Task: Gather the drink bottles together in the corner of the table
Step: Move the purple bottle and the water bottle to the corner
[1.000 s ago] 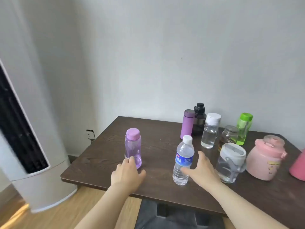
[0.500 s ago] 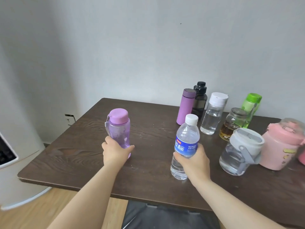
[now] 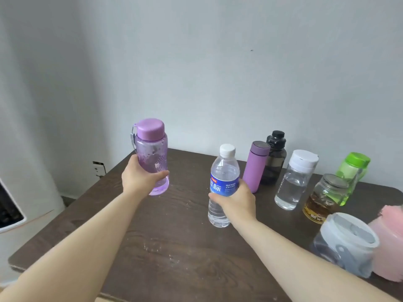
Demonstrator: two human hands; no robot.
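Observation:
My left hand (image 3: 139,178) grips a clear purple bottle (image 3: 151,153) with a purple lid, held upright above the dark wooden table (image 3: 165,253). My right hand (image 3: 236,200) is closed around a clear water bottle (image 3: 222,182) with a blue label and white cap, upright just over the table. Against the wall stand a matte purple flask (image 3: 255,166), a black bottle (image 3: 275,158), a clear bottle with a white cap (image 3: 294,179), a glass jar of amber liquid (image 3: 322,199) and a green bottle (image 3: 351,173).
A wide clear jug with a white and grey lid (image 3: 346,243) and a pink jug (image 3: 390,243) stand at the right edge. A white floor-standing appliance (image 3: 13,214) sits left of the table. A wall socket (image 3: 98,168) is below the far left corner.
Both hands closed on their bottles, then lifted them off the table. The purple bottle rose clearly higher; the water bottle rose slightly and moved toward the back group.

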